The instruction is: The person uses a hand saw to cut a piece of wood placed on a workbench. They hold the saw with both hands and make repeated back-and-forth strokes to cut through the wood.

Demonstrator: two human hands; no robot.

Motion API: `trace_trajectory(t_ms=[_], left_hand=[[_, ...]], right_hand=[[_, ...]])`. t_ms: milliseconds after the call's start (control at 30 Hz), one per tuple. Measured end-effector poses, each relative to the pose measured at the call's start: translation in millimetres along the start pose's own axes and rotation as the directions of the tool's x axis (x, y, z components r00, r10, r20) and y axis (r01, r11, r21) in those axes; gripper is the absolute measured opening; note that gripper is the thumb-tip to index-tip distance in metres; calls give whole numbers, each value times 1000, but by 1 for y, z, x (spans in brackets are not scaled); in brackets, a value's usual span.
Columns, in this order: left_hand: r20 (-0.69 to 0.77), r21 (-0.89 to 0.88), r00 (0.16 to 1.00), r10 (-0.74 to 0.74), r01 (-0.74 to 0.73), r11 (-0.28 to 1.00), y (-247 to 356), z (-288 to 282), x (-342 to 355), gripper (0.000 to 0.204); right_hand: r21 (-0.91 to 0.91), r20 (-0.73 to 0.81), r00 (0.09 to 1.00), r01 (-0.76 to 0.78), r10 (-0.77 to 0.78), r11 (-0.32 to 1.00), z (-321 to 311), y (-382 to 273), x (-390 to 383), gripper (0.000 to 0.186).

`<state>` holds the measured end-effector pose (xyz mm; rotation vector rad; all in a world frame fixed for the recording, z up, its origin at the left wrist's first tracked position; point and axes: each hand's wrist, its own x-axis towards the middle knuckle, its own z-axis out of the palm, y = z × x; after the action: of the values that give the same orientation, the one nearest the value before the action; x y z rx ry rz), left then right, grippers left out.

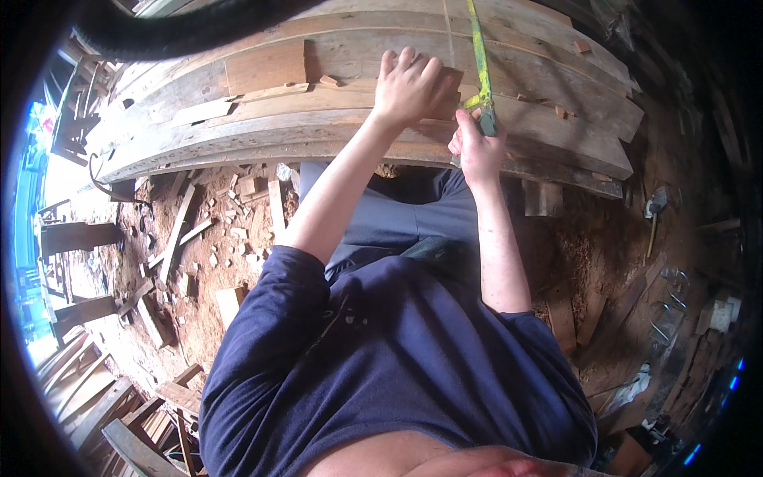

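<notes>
My left hand [407, 87] is bent over a brown wooden piece [445, 91] on the plank bench [572, 119], fingers curled on it. Just to its right, my right hand [477, 147] grips the handle of a long tool with a worn yellow-green frame [481, 52], apparently a saw, pointing away from me across the boards. A thin pale strip runs alongside the frame; I cannot make out whether it is the blade. A flat wooden offcut [262, 67] and thin slats [203, 111] lie on the planks to the left of my hands.
Wood offcuts [238, 232] and sawdust cover the ground beside my legs. Stacked lumber and frames [79, 238] stand at the left. A hammer-like tool [656, 207] and scattered metal items [668, 306] lie at the right. A dark curved object [183, 36] hangs at the top left.
</notes>
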<state>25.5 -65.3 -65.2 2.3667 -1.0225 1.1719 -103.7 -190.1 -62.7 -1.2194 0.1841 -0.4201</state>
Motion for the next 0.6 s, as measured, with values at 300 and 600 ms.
trace_trajectory(t_ms=[300, 600], left_hand=[[-168, -32, 984, -58, 53, 998, 5, 37, 19, 37], [-166, -83, 984, -63, 50, 995, 7, 29, 20, 38]], right_hand=[[-39, -5, 999, -35, 35, 999, -2, 2, -7, 21], [-159, 1, 999, 47, -47, 986, 0, 1, -13, 21]])
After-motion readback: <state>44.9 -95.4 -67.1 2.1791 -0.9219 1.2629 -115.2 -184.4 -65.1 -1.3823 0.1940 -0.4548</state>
